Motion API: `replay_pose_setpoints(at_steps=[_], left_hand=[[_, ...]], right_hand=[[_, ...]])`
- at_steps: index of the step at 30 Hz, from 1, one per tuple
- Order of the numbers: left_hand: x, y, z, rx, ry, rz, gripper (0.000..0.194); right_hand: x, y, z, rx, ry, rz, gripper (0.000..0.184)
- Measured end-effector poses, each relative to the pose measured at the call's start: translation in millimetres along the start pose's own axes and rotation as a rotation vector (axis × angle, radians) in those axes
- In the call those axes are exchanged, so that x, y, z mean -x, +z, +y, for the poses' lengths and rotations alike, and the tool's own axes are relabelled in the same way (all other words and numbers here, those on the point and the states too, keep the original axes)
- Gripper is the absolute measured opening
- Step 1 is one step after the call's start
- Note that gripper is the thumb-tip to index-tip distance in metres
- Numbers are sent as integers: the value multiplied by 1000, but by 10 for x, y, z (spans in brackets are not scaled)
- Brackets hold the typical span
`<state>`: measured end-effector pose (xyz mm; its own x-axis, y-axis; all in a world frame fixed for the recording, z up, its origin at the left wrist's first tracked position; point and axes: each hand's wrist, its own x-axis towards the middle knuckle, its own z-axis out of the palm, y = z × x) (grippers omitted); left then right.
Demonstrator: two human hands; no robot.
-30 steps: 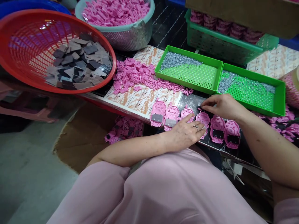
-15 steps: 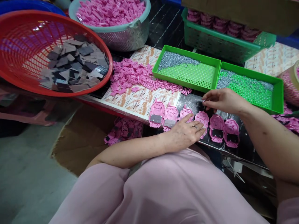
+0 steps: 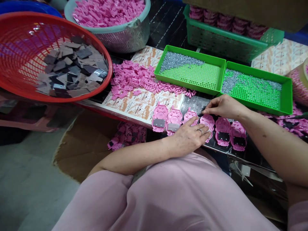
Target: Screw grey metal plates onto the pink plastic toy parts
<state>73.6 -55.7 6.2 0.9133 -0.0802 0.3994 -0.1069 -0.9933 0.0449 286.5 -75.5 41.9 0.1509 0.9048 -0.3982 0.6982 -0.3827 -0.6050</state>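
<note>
A row of several pink plastic housings (image 3: 160, 118) lies along the near edge of the table. My left hand (image 3: 189, 136) rests flat with fingers stretched over the third and fourth housings (image 3: 208, 121), holding them down. My right hand (image 3: 223, 106) hovers just above the fourth housing with its fingertips pinched together; what they pinch is too small to make out. Two housings at the right (image 3: 238, 139) show dark inserts, the two at the left grey metal plates.
Two green trays (image 3: 190, 84) (image 3: 287, 96) hold small metal screws. A red basket (image 3: 14, 41) holds grey plates, a grey-green basin (image 3: 125, 32) pink parts. Loose pink pieces (image 3: 134, 77) are heaped on the table. A green crate (image 3: 226, 41) stands behind.
My right hand rose towards the green tray half a second ago, then came back down to the top of the fourth housing. My left hand stayed put.
</note>
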Motion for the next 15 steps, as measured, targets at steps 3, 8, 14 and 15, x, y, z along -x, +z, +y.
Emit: replay_pose_setpoints(at_steps=[3,8,14,15], left_hand=[[-3,1,5,0,0,-15,25],[-3,-5,6,-6,2,-23,26],[-1,-1,-3,-10,6,-13,24],[-1,3,-2,-5,3,-15,24]], right_hand=[[18,54,-1,62,-32,34,41],[75,150,-9,222,-150,143,23],[73,163,26,95,-104,229,45],[80,133,29,43,-91,262,52]])
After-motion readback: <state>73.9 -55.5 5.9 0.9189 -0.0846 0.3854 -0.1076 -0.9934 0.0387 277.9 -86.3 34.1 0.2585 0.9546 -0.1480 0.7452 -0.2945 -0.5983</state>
